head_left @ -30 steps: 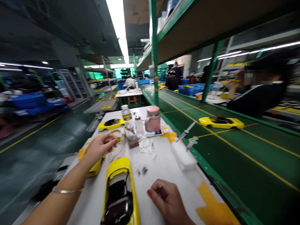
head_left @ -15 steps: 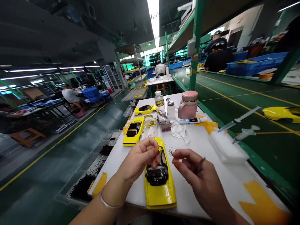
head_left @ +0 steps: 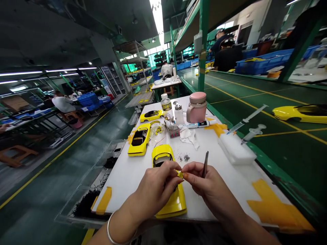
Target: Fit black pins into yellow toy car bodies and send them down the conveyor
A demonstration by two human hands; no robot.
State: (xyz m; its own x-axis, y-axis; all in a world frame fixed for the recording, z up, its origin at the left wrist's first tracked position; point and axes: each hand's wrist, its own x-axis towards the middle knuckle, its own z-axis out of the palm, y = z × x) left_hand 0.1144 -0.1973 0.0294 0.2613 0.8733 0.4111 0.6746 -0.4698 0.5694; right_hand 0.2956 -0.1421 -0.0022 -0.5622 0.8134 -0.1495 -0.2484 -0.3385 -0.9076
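Note:
My left hand (head_left: 159, 182) and my right hand (head_left: 208, 177) meet fingertip to fingertip above a yellow toy car body (head_left: 162, 149). Between the fingertips is a small yellow part (head_left: 180, 174), pinched from both sides; its exact shape is too small to tell. Dark tweezers (head_left: 205, 162) stick up from my right hand, held against the palm side. The hands cover the middle of the car body, which lies lengthwise on the white board (head_left: 212, 197). Just beyond the fingers is a scatter of tiny black bits (head_left: 186, 157).
More yellow car bodies (head_left: 139, 140) lie at the left. Behind are a pink mug (head_left: 197, 108), a glass jar (head_left: 178, 115), a marker (head_left: 198, 125) and a crumpled cloth (head_left: 189, 136). Syringes (head_left: 251, 133) stand in a white foam block (head_left: 236, 149). Black pieces fill a tray (head_left: 85, 204) at left.
My hands, apart before, have come together on the small yellow part. Tweezers now show in my right hand. The view has shifted, so the bench sits slightly further left and higher.

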